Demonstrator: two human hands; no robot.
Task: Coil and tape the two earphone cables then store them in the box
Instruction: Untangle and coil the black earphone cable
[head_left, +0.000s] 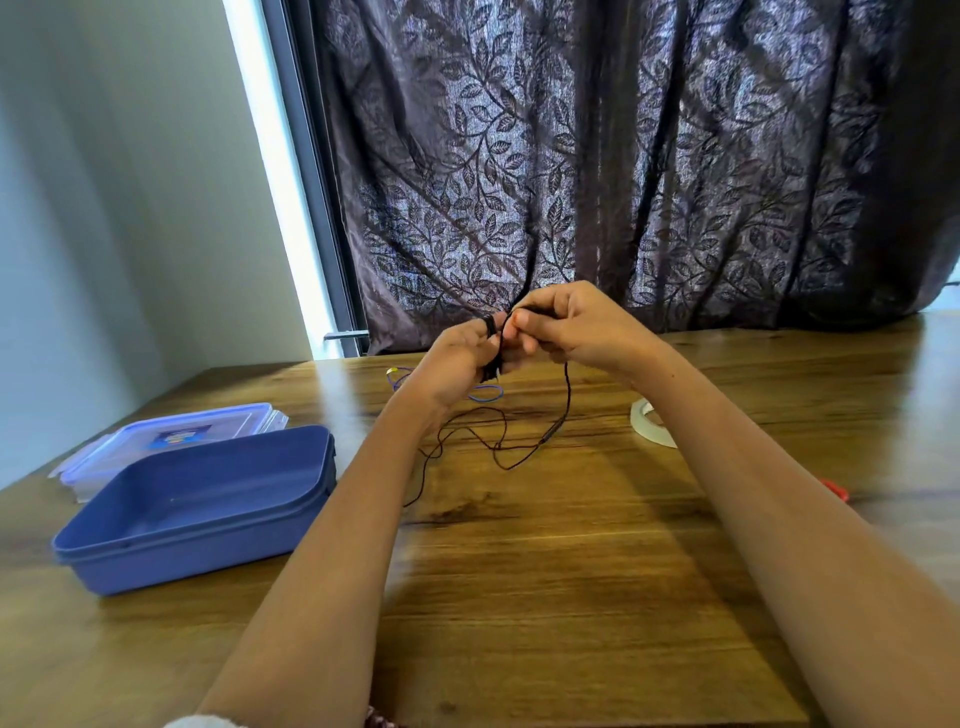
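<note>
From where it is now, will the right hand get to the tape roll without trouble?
Probably yes: the tape roll lies on the table close by, with nothing between. But the right hand pinches the black cable, so it must let go first.

A wood-grain table (545, 561) with a slight sheen is seen. The blue box (197, 512) looks like smooth matt plastic, its lid (176, 434) translucent and glossy. The curtain (623, 156) is woven cloth with a leaf pattern.

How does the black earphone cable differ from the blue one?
The black cable is held in the left hand and right hand; the blue cable lies untouched on the table. Black's tail trails in plain view; blue is partly hidden behind the left hand. Both are outside the box.
</note>
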